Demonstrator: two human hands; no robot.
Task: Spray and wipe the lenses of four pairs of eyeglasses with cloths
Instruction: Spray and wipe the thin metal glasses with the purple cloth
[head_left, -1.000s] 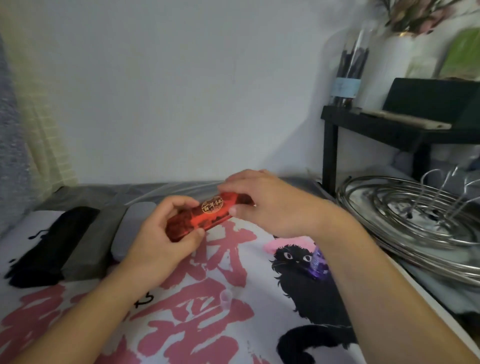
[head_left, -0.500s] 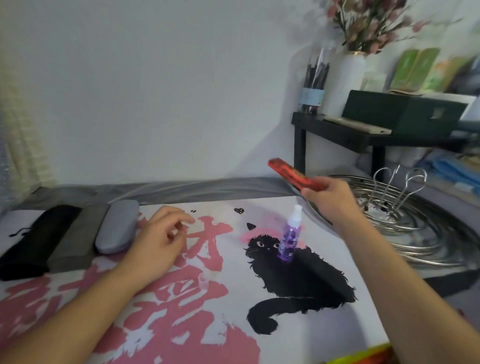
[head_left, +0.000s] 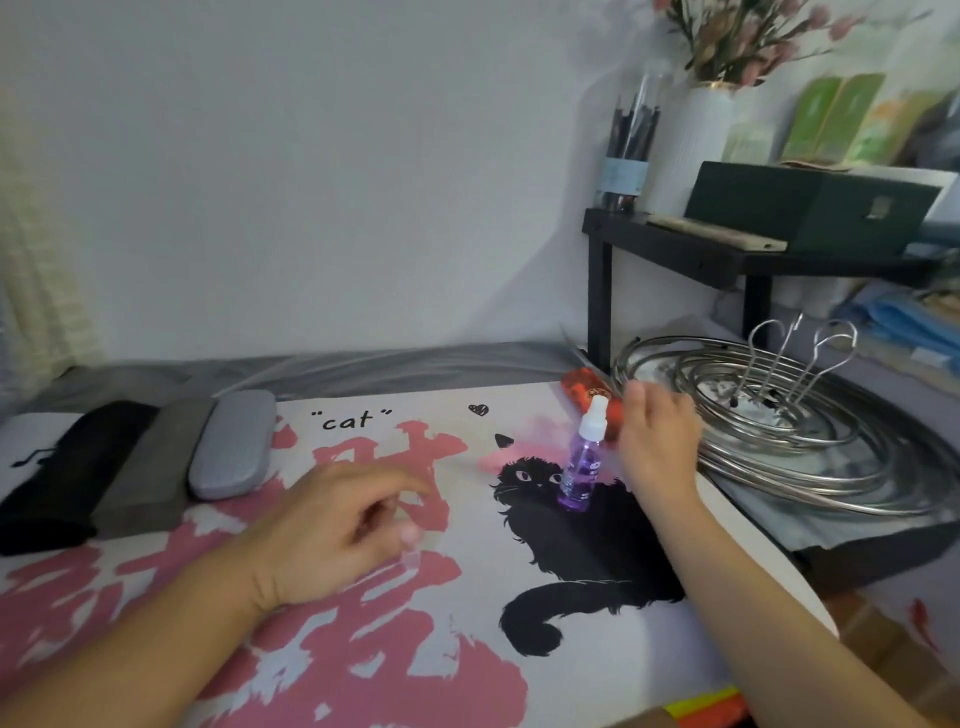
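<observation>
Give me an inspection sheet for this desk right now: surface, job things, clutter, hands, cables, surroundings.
Surface: cat-print mat covers the desk.
Job's things: purple spray bottle upright on the mat; red case lying at the mat's far edge; grey case, dark grey case and black pouch side by side at left.
Clutter: metal ring rack at right.
Hands: left hand loosely curled, blurred; right hand beside the red case, grip unclear.
Cables: nothing seen.
Surroundings: black shelf with a green box and white vase.
</observation>
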